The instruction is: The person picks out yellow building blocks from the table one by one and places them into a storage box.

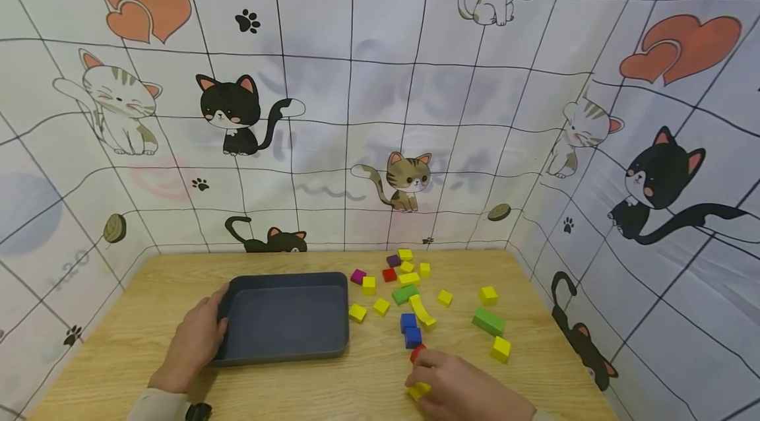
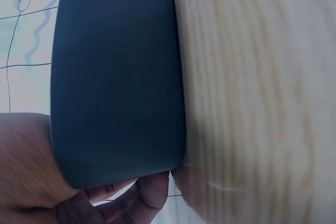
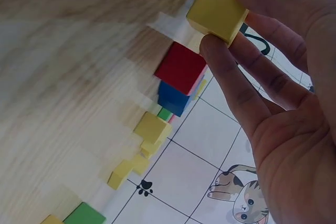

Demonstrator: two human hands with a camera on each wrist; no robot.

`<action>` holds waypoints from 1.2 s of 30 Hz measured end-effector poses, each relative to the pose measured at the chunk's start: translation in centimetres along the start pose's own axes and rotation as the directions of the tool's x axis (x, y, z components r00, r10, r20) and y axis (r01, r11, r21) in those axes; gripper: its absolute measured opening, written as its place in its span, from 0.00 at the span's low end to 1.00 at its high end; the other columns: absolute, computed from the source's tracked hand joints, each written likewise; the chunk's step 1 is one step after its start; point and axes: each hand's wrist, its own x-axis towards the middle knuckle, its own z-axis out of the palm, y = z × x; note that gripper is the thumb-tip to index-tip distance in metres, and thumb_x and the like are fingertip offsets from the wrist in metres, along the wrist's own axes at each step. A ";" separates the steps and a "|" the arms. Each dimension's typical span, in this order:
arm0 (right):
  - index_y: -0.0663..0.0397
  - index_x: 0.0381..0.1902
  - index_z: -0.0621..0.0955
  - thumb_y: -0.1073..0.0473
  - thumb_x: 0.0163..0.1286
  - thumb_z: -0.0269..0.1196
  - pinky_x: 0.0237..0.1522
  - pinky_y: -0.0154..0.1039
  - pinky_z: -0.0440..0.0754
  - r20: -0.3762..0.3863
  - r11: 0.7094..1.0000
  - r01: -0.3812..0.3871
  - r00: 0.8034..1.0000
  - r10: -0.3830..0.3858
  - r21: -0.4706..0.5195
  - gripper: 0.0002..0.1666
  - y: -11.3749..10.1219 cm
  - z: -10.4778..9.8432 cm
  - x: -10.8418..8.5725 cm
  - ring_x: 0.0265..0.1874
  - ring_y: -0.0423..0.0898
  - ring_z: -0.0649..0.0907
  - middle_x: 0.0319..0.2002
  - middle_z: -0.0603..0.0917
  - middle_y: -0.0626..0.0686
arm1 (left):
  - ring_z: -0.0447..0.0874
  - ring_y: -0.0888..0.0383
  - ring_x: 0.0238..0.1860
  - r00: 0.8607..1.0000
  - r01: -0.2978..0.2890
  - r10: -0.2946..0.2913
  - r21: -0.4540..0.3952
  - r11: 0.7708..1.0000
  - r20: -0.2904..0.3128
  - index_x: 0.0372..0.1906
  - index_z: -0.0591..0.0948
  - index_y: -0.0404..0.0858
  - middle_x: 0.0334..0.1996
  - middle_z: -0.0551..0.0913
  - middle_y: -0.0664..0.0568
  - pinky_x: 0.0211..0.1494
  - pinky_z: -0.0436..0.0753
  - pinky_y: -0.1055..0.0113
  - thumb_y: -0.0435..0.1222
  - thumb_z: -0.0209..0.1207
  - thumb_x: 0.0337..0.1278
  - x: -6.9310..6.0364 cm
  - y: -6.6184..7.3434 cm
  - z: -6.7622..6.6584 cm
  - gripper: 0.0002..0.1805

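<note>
At the dark tray point(image 1: 285, 322), the left hand point(image 1: 194, 340) grips its left end — to the tray's right, the right hand point(image 1: 448, 383) pinches a yellow block point(image 3: 216, 9) between thumb and fingers point(image 3: 214, 51), near a red block point(image 3: 181, 68).

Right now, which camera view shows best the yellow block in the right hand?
The right wrist view: there the yellow block appears large, with little of it covered by the right hand. The head view shows it smaller and partly hidden; the left wrist view does not show it.
</note>
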 end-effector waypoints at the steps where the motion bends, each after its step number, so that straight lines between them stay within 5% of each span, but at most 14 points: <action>1: 0.36 0.60 0.94 0.55 0.80 0.79 0.50 0.24 0.88 -0.001 1.000 0.003 1.000 -0.003 -0.002 0.14 -0.1 0.0 0.1 0.44 0.25 0.81 0.55 0.89 0.36 | 0.93 0.31 0.49 1.000 0.000 0.000 -0.002 1.000 0.002 0.88 0.65 0.24 0.61 0.85 0.18 0.49 0.91 0.34 0.24 0.68 0.74 0.0 0.0 0.0 0.43; 15: 0.40 0.60 0.94 0.57 0.79 0.79 0.52 0.24 0.87 -0.085 0.986 0.104 0.990 -0.116 -0.127 0.15 -1.6 -1.1 3.1 0.46 0.26 0.80 0.54 0.87 0.39 | 0.93 0.28 0.50 1.000 -0.006 0.006 -0.003 1.000 -0.003 0.88 0.66 0.24 0.61 0.85 0.18 0.48 0.91 0.34 0.23 0.68 0.73 -0.1 0.1 0.2 0.42; 21: 0.42 0.61 0.93 0.57 0.79 0.80 0.56 0.26 0.88 -0.130 0.984 0.116 0.983 -0.133 -0.132 0.16 -2.3 -2.2 5.2 0.52 0.30 0.84 0.56 0.88 0.42 | 0.91 0.38 0.42 1.000 -0.017 0.017 -0.016 1.000 -0.011 0.88 0.66 0.24 0.59 0.85 0.18 0.42 0.90 0.38 0.23 0.68 0.73 -0.2 -0.1 0.2 0.42; 27: 0.46 0.62 0.93 0.58 0.80 0.79 0.56 0.26 0.88 -0.189 0.978 0.151 0.966 -0.177 -0.145 0.16 -2.9 -3.3 8.1 0.51 0.34 0.87 0.56 0.89 0.46 | 0.92 0.24 0.50 0.999 -0.032 0.032 -0.009 0.999 -0.027 0.87 0.67 0.23 0.60 0.85 0.17 0.48 0.90 0.32 0.24 0.68 0.73 -0.1 -0.2 0.1 0.42; 36: 0.49 0.61 0.93 0.57 0.79 0.80 0.54 0.24 0.87 -0.245 0.966 0.171 0.945 -0.217 -0.195 0.16 -3.4 -4.1 13.0 0.46 0.38 0.87 0.55 0.91 0.49 | 0.92 0.21 0.54 1.000 -0.016 0.016 -0.004 1.000 -0.010 0.88 0.66 0.24 0.63 0.84 0.16 0.51 0.91 0.31 0.23 0.68 0.73 0.2 -0.2 0.1 0.43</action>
